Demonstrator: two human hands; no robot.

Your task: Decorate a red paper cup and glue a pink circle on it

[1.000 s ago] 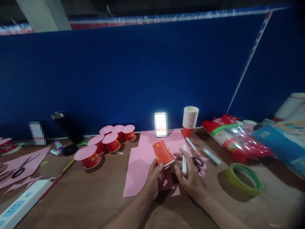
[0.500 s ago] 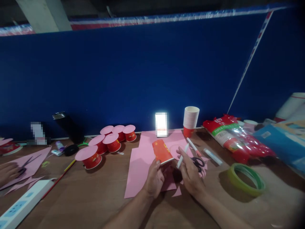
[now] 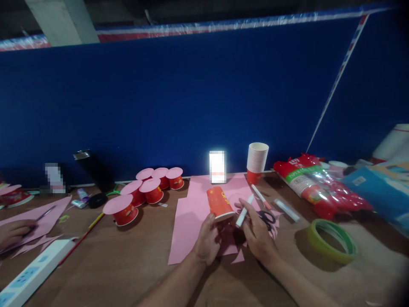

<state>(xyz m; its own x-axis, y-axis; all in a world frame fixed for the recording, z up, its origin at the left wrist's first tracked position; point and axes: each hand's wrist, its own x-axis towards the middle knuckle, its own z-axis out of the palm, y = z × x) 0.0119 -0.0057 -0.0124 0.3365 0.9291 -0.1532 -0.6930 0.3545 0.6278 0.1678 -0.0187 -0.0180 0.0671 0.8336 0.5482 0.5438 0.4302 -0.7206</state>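
At the middle of the brown wooden bench (image 3: 128, 264), over a large pink paper sheet (image 3: 187, 226), we hold a red paper cup (image 3: 220, 202) mouth-down. Our left hand (image 3: 207, 241) has its grip closed on the cup's lower rim, thumb and fingers pinching the white edge. The cup leans a little, base up and away from us; whether the rim touches the sheet we cannot tell. Held low like that, it seems steadied against the paper while its wall stays free.

Our right hand (image 3: 257, 232) has its grip clasped round a white marker pen (image 3: 244, 211), which slants beside the cup, its lower end close to the rim. That looks like a writing hold, ready at the cup's edge.

Black-handled scissors (image 3: 265, 217) lie just behind the right hand, within easy reach. A stack of white-rimmed paper cups (image 3: 256, 160) stands at the blue wall. To the left sit upturned red cups capped with pink paper discs (image 3: 121, 209), grouped apart from the work. A green tape ring (image 3: 332, 239) lies to the right. At the far left, another person's hand (image 3: 12, 232) rests on pink paper.
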